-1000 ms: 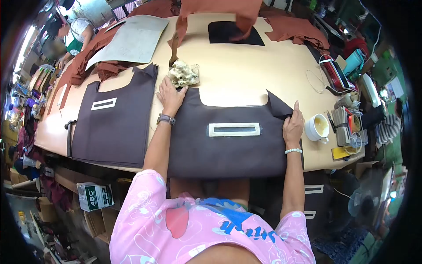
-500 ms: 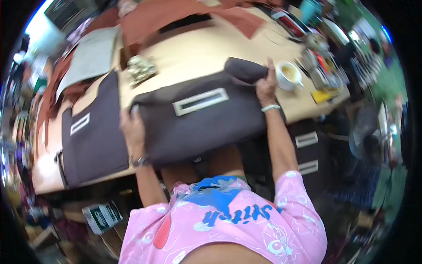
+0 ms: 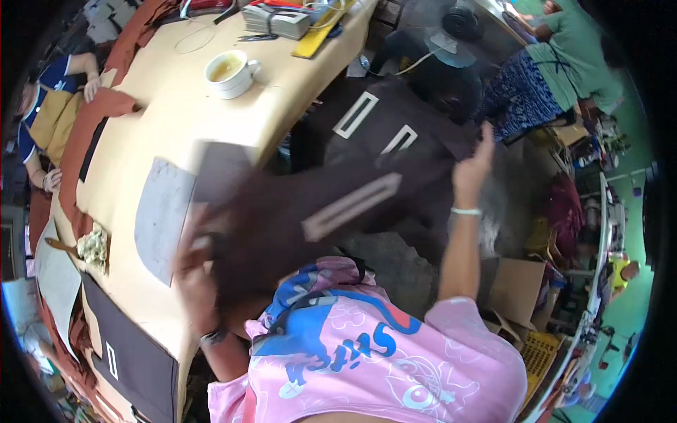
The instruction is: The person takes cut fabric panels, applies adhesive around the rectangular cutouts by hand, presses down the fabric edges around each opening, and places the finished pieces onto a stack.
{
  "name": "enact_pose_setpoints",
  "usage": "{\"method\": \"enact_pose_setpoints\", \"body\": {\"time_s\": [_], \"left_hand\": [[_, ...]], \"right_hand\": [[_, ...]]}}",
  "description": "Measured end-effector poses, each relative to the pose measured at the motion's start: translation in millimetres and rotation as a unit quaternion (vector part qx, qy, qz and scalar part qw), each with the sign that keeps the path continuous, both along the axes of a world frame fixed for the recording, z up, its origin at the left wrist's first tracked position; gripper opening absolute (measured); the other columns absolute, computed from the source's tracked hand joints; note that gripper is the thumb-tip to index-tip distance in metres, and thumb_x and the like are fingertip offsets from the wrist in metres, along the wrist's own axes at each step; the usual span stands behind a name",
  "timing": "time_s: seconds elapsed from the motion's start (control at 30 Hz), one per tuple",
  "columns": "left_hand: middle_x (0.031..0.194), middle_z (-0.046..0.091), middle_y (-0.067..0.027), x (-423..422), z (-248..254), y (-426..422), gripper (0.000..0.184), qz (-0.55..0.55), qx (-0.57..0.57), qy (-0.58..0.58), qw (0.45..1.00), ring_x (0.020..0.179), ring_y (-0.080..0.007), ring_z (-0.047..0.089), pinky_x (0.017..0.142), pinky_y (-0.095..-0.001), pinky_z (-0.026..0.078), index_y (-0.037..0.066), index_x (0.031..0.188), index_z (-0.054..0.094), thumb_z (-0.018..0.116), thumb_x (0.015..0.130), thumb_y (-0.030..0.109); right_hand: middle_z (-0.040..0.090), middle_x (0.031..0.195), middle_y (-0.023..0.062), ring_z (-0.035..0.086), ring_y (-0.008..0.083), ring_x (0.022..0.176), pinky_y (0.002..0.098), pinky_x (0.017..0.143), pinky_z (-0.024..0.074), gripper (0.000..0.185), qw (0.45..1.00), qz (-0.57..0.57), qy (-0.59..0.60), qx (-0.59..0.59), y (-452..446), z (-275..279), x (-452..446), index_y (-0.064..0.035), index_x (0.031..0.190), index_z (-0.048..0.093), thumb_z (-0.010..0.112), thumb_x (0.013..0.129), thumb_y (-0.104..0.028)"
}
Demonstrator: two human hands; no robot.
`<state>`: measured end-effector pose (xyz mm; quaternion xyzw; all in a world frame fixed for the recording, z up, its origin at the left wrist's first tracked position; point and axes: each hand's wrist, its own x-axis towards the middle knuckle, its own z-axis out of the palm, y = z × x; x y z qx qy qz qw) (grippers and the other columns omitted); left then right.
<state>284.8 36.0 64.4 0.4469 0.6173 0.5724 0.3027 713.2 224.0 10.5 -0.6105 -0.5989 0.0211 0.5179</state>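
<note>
A dark brown sheet, cloth or leather, with a pale rectangular frame on it [image 3: 282, 218] is stretched between my hands, smeared by motion. My left hand [image 3: 194, 275], blurred, is closed on its near end by the table edge. At the far corner my right hand [image 3: 472, 173] grips the sheet, its index finger pointing up. Beyond it, right of the table, more dark sheets [image 3: 391, 106] with two pale frames lie over a support I cannot make out. A grey rounded panel [image 3: 161, 204] rests on the table near my left hand.
On the pale table [image 3: 127, 282] stand a white cup [image 3: 229, 77] of yellowish liquid and a lumpy cream object [image 3: 93, 247] beside a wooden handle. Another dark framed sheet [image 3: 137, 363] lies nearer. A co-worker [image 3: 60, 106] is across the table; another person [image 3: 571, 63] is beyond the fan [image 3: 462, 25].
My view has turned to the right. Both hands have carried the dark sheet off the tabletop, past the table edge, towards the other dark sheets. The grey panel now shows on the table.
</note>
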Motion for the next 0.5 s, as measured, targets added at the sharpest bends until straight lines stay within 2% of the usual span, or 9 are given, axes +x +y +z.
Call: {"method": "enact_pose_setpoints", "body": {"time_s": [0.03,0.07,0.13,0.17,0.2,0.3,0.4,0.47,0.5], "left_hand": [[0.109,0.062,-0.0065,50,18,29,0.036,-0.147,0.002,0.023,0.989,0.094,-0.0151,0.058,0.079,-0.0262,0.046,0.001,0.114,0.061,0.046,0.082,-0.006],[0.093,0.061,-0.0071,75,16,43,0.037,-0.244,-0.031,0.070,0.967,0.081,-0.0143,0.056,0.074,-0.0250,0.044,0.002,0.113,0.062,0.046,0.080,-0.006],[0.072,0.047,-0.0081,127,-13,55,0.044,-0.367,-0.022,-0.002,0.930,0.068,-0.0162,0.047,0.066,-0.0273,0.041,0.005,0.116,0.060,0.046,0.077,-0.010],[0.088,0.061,-0.0106,143,-18,60,0.041,-0.453,-0.110,0.009,0.885,0.084,-0.0153,0.056,0.072,-0.0247,0.042,0.007,0.120,0.058,0.051,0.082,-0.006],[0.091,0.059,-0.0131,164,-27,63,0.043,-0.498,-0.075,0.025,0.864,0.081,-0.0192,0.056,0.070,-0.0283,0.043,0.007,0.123,0.055,0.050,0.082,-0.006],[0.099,0.057,-0.0170,202,-41,62,0.037,-0.527,-0.027,-0.004,0.850,0.081,-0.0278,0.056,0.073,-0.0320,0.044,0.001,0.119,0.054,0.050,0.083,-0.005],[0.105,0.055,-0.0198,213,-61,61,0.032,-0.529,-0.007,0.003,0.849,0.087,-0.0344,0.056,0.077,-0.0351,0.045,-0.003,0.113,0.054,0.049,0.081,-0.005],[0.114,0.053,-0.0236,211,-70,63,0.034,-0.523,-0.034,-0.004,0.852,0.095,-0.0399,0.056,0.081,-0.0384,0.045,-0.005,0.110,0.053,0.047,0.076,-0.007],[0.115,0.053,-0.0241,210,-76,64,0.033,-0.514,-0.059,0.017,0.856,0.095,-0.0406,0.055,0.081,-0.0389,0.045,-0.005,0.111,0.052,0.047,0.078,-0.006]], "right_hand": [[0.041,0.137,0.0189,0.038,0.0309,0.128,0.0352,0.107,0.0293,0.062,0.994,-0.075,-0.073,-0.037,-17,6,43,0.0004,0.134,0.037,0.045,0.074,0.012],[0.041,0.136,0.0201,0.040,0.0318,0.126,0.0355,0.105,0.0328,0.058,0.988,-0.107,-0.102,-0.047,-32,4,89,0.0002,0.133,0.038,0.044,0.076,0.009],[0.041,0.136,0.0209,0.045,0.0328,0.122,0.0364,0.101,0.0374,0.057,0.964,-0.192,-0.162,-0.089,-67,15,160,-0.0011,0.134,0.037,0.046,0.078,0.008],[0.042,0.135,0.0209,0.048,0.0335,0.119,0.0371,0.098,0.0398,0.056,0.957,-0.212,-0.177,-0.085,-81,17,201,-0.0019,0.135,0.037,0.048,0.080,0.006],[0.043,0.135,0.0210,0.050,0.0341,0.117,0.0379,0.095,0.0421,0.055,0.950,-0.232,-0.192,-0.083,-88,18,231,-0.0027,0.135,0.036,0.049,0.083,0.004],[0.046,0.132,0.0210,0.054,0.0351,0.111,0.0391,0.089,0.0446,0.051,0.953,-0.245,-0.164,-0.068,-80,37,270,-0.0042,0.135,0.036,0.052,0.086,-0.002],[0.044,0.133,0.0211,0.054,0.0364,0.109,0.0390,0.087,0.0452,0.044,0.917,-0.211,-0.325,-0.097,-29,8,312,-0.0020,0.129,0.043,0.052,0.087,-0.003],[0.044,0.133,0.0203,0.055,0.0372,0.106,0.0399,0.086,0.0454,0.033,0.952,-0.174,-0.234,-0.088,4,6,258,0.0011,0.120,0.051,0.051,0.088,-0.008],[0.043,0.134,0.0200,0.057,0.0372,0.103,0.0408,0.085,0.0454,0.034,0.944,-0.173,-0.247,-0.136,22,-3,250,0.0014,0.120,0.051,0.051,0.088,-0.011]]}}
